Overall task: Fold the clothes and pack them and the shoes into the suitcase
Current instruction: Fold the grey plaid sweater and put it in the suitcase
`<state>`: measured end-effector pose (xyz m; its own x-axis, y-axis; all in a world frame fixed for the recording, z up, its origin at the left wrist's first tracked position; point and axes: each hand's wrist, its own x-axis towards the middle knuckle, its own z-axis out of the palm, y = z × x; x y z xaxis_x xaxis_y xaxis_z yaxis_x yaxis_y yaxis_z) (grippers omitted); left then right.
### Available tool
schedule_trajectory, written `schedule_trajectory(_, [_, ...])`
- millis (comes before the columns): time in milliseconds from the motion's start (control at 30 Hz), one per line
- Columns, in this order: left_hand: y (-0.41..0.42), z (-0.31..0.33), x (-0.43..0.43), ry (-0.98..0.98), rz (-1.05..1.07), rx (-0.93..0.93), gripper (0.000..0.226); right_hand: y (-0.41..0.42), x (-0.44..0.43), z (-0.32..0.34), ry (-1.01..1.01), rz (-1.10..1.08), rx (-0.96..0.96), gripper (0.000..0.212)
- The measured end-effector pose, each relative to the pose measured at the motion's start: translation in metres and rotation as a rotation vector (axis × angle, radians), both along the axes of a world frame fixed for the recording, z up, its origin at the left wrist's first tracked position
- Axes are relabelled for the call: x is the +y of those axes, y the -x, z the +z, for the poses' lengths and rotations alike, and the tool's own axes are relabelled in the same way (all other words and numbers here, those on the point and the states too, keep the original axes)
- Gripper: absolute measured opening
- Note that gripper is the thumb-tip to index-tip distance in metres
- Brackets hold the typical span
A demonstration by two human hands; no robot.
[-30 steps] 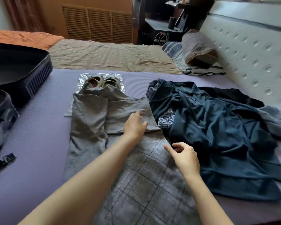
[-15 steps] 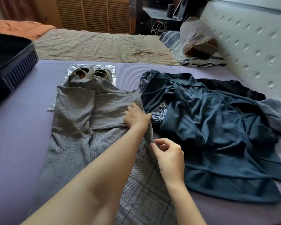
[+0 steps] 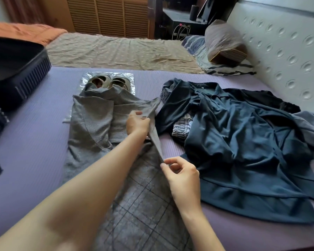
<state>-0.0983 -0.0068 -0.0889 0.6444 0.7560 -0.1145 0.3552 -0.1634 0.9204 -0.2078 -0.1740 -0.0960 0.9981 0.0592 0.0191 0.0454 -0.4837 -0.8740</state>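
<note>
**Right edge of the grey garment lifted for the fold**

The grey woven garment with a dark check pattern (image 3: pixel 98 131) lies flat on the purple ribbed mat (image 3: pixel 31 151), its long axis running away from the person; the pair of grey-green slip-on shoes (image 3: pixel 109 81) sits at the garment's far end, touching it; the left hand (image 3: pixel 137 124) is clamped on the garment's right edge further up, fingers closed over the cloth; the right hand (image 3: pixel 182 175) pinches the same edge nearer the person, thumb and forefinger together on it. The raised strip runs between both hands, so the fold likely goes leftward across the garment. The dark blue crumpled shirt (image 3: pixel 243 145) lies just right of the garment; the open black suitcase (image 3: pixel 24 78) stands well to its left.
</note>
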Motion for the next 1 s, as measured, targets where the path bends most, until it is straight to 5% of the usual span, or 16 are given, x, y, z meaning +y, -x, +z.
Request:
schedule_trajectory(267, [0.062, 0.009, 0.097, -0.013, 0.041, -0.118, 0.019, 0.048, 0.076, 0.012, 0.004, 0.298, 0.001, 0.008])
schedule_trajectory(467, [0.102, -0.019, 0.126, -0.075, 0.118, 0.056, 0.023, 0.072, 0.102, 0.006, 0.394, 0.544, -0.014, 0.024])
schedule_trajectory(767, [0.119, -0.013, 0.112, -0.179, 0.05, 0.061, 0.041, 0.057, 0.02, 0.015, 0.351, 0.46, -0.141, 0.024])
schedule_trajectory(1000, [0.213, -0.023, 0.056, -0.394, -0.198, -0.065, 0.036, 0.059, -0.048, -0.004, 0.494, 0.668, -0.151, 0.026])
